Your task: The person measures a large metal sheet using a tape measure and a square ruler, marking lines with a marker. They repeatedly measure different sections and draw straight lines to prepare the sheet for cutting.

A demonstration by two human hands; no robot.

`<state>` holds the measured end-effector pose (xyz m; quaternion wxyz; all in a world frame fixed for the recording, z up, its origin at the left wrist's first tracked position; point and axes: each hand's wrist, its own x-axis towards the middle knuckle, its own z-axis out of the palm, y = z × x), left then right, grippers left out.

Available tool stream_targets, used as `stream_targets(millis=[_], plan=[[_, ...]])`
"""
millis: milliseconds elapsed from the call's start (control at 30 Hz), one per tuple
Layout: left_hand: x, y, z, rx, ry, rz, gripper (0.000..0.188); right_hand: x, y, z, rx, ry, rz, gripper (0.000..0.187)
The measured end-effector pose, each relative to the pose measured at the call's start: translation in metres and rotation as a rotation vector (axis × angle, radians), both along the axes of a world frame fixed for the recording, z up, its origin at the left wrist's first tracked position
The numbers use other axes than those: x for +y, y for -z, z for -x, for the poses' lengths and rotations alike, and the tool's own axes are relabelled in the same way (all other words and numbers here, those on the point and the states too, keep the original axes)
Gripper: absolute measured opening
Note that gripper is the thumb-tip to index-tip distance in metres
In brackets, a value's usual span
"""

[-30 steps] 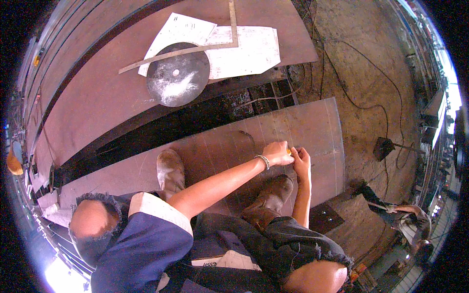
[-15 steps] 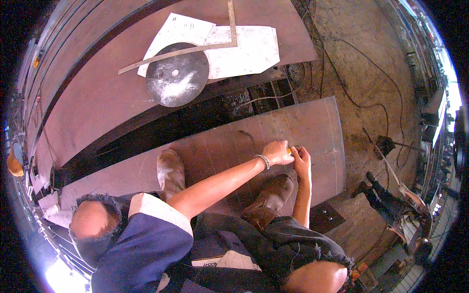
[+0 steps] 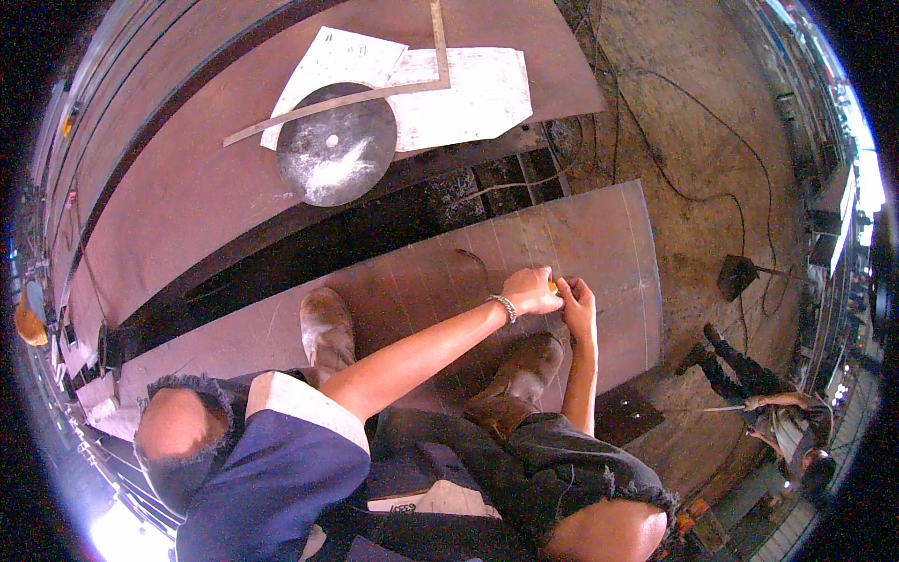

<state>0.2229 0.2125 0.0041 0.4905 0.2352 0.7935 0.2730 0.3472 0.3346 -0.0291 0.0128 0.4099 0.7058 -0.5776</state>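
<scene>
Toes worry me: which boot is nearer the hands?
The right boot, just below the left hand and right hand in the picture; the left boot stands farther away.

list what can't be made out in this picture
All in the head view:
Yellow thing: mostly hidden by the left hand and right hand; its kind is unclear.
Angle square: its upper end is cut off by the top edge.
White sheets: partly covered by the dark disc.
Thin pale rod at right: too small to identify.
</scene>
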Motion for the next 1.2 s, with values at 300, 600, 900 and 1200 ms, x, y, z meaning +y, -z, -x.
stream_targets(millis=[300,600,900,1200], plan=[[-0.003,0.003,0.000,0.033,0.003,0.005,0.067,-0.005,-0.007,0.006,-0.035,0.012,0.021,0.029],[-0.003,0.003,0.000,0.034,-0.002,0.000,0.067,-0.005,-0.008,0.007,-0.056,0.004,0.004,0.029],[-0.003,0.000,0.001,0.015,-0.017,-0.017,0.067,-0.004,-0.007,0.006,-0.033,0.000,-0.003,0.028],[-0.004,0.001,0.001,0.013,-0.011,-0.020,0.065,-0.007,-0.014,0.010,-0.053,0.019,0.018,0.027]])
